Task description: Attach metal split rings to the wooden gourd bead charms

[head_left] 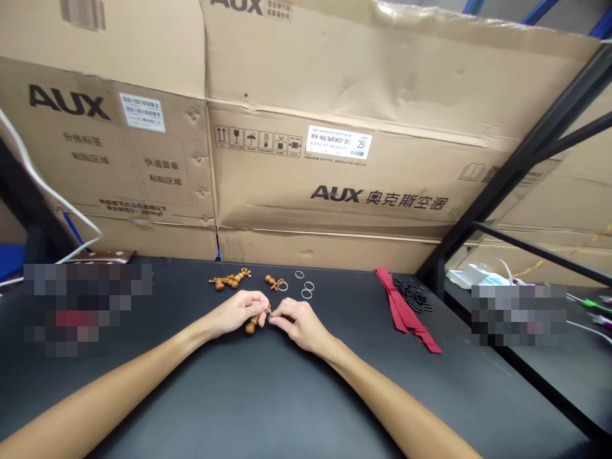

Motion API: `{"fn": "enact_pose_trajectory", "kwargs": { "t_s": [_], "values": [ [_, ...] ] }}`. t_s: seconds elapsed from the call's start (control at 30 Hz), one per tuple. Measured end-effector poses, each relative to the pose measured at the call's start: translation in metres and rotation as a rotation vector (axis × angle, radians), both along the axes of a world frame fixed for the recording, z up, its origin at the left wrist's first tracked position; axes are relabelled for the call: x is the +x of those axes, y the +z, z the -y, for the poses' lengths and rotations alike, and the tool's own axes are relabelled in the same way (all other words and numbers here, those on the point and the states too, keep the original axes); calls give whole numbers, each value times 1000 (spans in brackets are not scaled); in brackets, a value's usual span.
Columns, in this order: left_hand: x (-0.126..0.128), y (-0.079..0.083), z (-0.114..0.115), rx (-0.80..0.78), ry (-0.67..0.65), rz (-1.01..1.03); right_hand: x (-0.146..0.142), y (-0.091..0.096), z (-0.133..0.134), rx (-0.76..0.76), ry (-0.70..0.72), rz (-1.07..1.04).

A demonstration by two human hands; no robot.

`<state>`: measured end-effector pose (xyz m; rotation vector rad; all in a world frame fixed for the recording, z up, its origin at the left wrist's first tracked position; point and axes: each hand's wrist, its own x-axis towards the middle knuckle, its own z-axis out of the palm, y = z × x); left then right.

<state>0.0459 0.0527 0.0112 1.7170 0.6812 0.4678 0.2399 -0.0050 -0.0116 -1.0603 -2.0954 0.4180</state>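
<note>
Item: gourd-shaped wooden bead charm [252, 326], lower centre of the frame, pinched at its top end between left hand [236, 312] and right hand [297, 323], the two hands together. Also on black desk [335, 389]: two wooden bead strings [229, 279], upper centre; metal split rings [306, 288] just right of them; red ribbon [406, 310] and small black pieces [413, 297], right of centre.

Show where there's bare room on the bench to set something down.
Bare black tabletop lies below the right hand and between it and the red ribbon. Crowded: beyond the left hand, with wooden gourd beads and metal rings.
</note>
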Motion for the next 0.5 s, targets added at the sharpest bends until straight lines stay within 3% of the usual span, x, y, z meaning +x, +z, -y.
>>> {"fn": "enact_pose_trajectory", "kwargs": {
  "t_s": [0.27, 0.5],
  "values": [
    [0, -6, -1, 20, -3, -22, -2, 2, 2, -66, -64, -1],
    [1, 0, 0, 16, 17, -15, 1, 1, 1, 1, -20, 58]
  ]
}}
